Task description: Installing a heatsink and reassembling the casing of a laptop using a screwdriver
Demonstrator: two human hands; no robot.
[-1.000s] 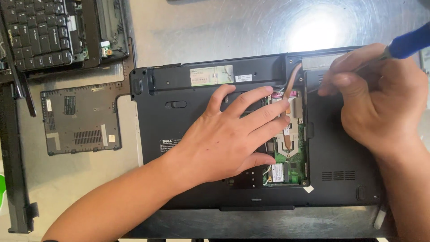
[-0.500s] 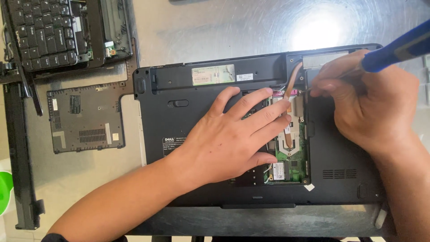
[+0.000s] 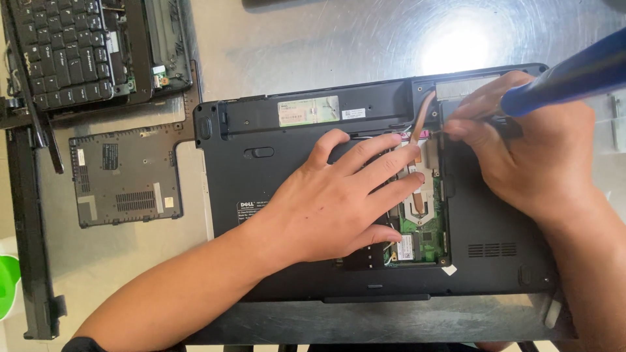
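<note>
The left hand lies flat, fingers spread, on the upturned black laptop, beside its open bay showing the green circuit board. The right hand is clamped around a blue-handled screwdriver, tip at the laptop's far edge. Left of the laptop lie a removed grey cover panel and a keyboard on the metal table.

Two hands: left hand, right hand. One laptop lying open-bottomed, one blue screwdriver, one loose cover panel, one keyboard, one green object, all on one bench.
</note>
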